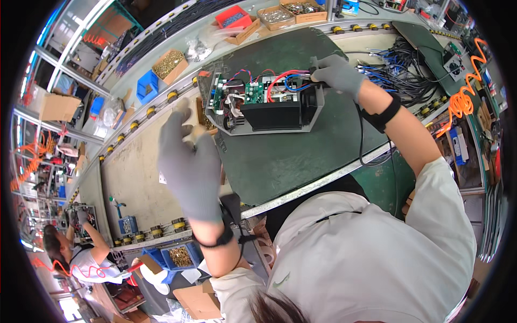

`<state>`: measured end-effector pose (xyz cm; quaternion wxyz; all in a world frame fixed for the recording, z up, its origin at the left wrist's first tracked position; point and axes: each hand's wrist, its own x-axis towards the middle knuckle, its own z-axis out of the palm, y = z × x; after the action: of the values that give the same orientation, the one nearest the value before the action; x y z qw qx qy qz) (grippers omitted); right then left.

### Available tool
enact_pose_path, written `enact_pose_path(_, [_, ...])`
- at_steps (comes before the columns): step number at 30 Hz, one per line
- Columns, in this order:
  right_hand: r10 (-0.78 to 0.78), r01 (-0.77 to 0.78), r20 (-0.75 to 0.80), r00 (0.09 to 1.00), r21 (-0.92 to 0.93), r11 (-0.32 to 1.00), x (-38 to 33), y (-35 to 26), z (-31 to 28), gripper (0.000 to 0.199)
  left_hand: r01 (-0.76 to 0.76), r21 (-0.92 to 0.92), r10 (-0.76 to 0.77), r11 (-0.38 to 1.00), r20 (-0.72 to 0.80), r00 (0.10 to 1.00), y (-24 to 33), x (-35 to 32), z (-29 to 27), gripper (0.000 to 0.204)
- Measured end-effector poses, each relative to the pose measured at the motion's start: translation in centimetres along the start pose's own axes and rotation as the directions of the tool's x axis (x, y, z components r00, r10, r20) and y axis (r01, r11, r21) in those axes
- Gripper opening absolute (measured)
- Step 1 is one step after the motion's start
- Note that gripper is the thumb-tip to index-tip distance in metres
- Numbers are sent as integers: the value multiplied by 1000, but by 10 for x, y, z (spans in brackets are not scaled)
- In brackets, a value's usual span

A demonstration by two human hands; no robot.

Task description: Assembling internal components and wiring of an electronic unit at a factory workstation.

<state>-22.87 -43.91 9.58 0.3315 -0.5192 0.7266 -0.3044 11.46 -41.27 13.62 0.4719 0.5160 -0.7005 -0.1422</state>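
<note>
An opened electronic unit (pixel 272 116) with a grey metal chassis lies on the dark green mat (pixel 269 167). Inside it are green circuit boards (pixel 254 92), a black block and red and blue wires (pixel 285 79). At the unit's upper right corner, my gloved right hand (pixel 339 75) pinches a small black part (pixel 312 70) where the wires end; its exact kind is unclear. My gloved left hand (pixel 191 167) is raised to the left of the unit, apart from it. Its fingers are spread and somewhat blurred, with nothing seen in them.
A bundle of black and blue cables (pixel 401 70) lies to the right. Along the far side stand a blue bin (pixel 146 87), a box of brass-coloured parts (pixel 169 65) and a red bin (pixel 233 19). An orange coiled hose (pixel 460 105) hangs at right. Another person (pixel 81 253) works at far left.
</note>
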Motion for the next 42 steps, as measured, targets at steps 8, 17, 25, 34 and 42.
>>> enact_pose_path(8, [-165, 128, -114, 980, -276, 952, 0, 23, 10, 37, 110, 295, -163, 949, 160, 974, -121, 32, 104, 28])
enact_pose_path(17, [-479, 426, -157, 864, -282, 860, -143, 41, 55, 71, 308, -89, -319, 947, -168, 933, -113, -89, 86, 21])
enact_pose_path(25, [-540, 505, -238, 807, -195, 841, -158, 47, 75, 25, 500, -220, -538, 837, -166, 827, -112, -118, 88, 22])
enact_pose_path(34, [-435, 376, -373, 820, -222, 900, -98, 33, 31, 59, 361, 52, -354, 931, -114, 928, -101, -47, 92, 36])
enact_pose_path(42, [-331, 64, -475, 815, -493, 867, -201, 93, 53, 68, 195, 418, -193, 888, -46, 980, -104, -2, 107, 34])
